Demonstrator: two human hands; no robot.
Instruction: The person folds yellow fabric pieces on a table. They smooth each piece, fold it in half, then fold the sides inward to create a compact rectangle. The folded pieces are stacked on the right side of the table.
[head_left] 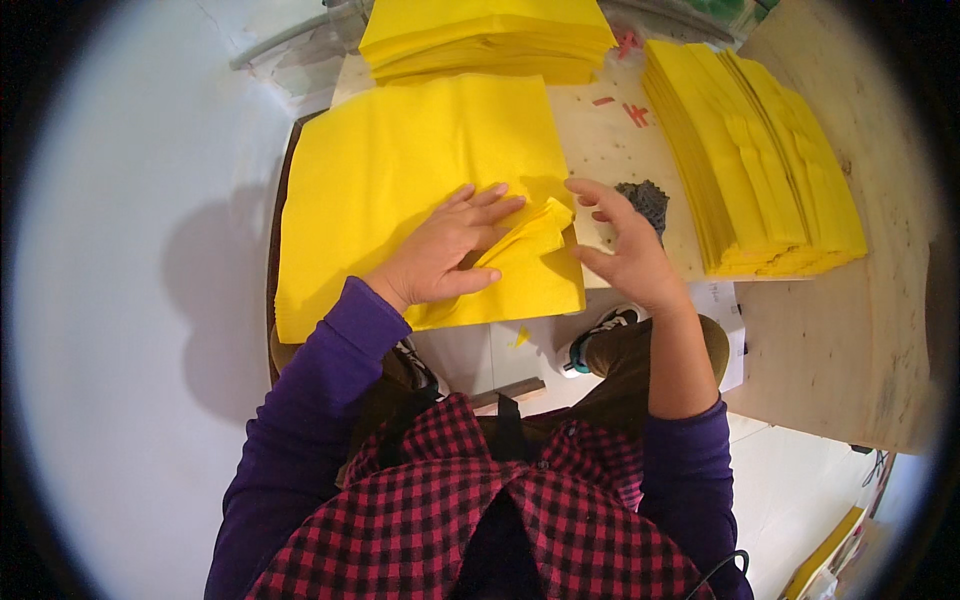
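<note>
In front of me lies a yellow fabric sheet [400,140], spread over the top of a pile. My left hand [448,250] rests flat on it, fingers spread. Beside that hand the sheet's near right part is bunched into a raised fold [535,235]. Just right of the fold my right hand [630,245] hovers with its fingers curved and apart, nothing between them. A dark grey crumpled clump [645,205] lies on the table behind my right hand, partly hidden by it.
A thick stack of yellow sheets [490,45] stands at the far side. Another yellow stack [750,165] fills the right part of the wooden table [590,130]. Small red scraps [635,115] lie between them. A wooden panel [830,350] is at the right, a pale wall [130,250] at the left.
</note>
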